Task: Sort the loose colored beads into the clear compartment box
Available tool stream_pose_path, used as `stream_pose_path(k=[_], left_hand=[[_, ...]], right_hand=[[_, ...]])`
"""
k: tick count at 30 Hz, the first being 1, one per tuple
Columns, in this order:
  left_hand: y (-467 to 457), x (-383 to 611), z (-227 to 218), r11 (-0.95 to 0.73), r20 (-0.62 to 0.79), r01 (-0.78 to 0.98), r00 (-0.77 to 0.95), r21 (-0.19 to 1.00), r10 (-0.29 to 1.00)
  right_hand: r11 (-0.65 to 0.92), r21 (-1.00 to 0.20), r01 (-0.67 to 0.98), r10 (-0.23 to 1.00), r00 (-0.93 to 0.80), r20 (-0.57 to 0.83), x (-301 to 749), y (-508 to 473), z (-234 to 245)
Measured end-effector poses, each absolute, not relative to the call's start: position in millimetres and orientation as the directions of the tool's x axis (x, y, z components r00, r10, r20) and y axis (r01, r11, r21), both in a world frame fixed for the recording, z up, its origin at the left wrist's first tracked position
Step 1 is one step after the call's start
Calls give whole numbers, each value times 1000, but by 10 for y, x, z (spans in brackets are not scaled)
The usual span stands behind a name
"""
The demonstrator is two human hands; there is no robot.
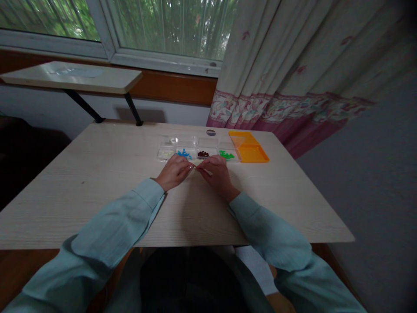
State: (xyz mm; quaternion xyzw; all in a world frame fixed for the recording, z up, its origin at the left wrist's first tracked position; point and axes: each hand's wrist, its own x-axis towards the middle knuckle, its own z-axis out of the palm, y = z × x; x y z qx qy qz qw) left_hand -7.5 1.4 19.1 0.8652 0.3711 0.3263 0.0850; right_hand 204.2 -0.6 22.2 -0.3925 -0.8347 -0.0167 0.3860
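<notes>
My left hand (pixel 176 171) and my right hand (pixel 216 174) meet at the fingertips just above the table, in front of a clear compartment box (pixel 186 141). Both are closed in a pinch. Something tiny and pale seems to sit between the fingertips, too small to name. Small blue pieces (pixel 184 153), dark brown pieces (pixel 203 154) and green pieces (pixel 226 155) lie in separate front compartments. The left front compartment holds pale pieces (pixel 167 154). My hands partly cover the box's front edge.
An orange tray (pixel 250 148) lies against the box's right end. Behind the box is a dark round disc (pixel 211 133). A raised white shelf (pixel 74 77) on black legs stands at the table's back left. A curtain (pixel 276 100) hangs beyond the right back corner.
</notes>
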Motion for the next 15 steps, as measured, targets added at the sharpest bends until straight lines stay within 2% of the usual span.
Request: stream_pose_path(k=[3,10,15], left_hand=[[3,-75,195,-734,512,540,529,412,677],[-7,-80,230,-733,517,511,520,449,680],[-12,-79,244,-733,538,497,499,464,679]], right_hand=[[695,-272,666,640,-400,656,2032,-20,234],[634,-282,720,727,-431,534,2028,-46,266],[646,-299,702,722,-436,536,2033,-35,252]])
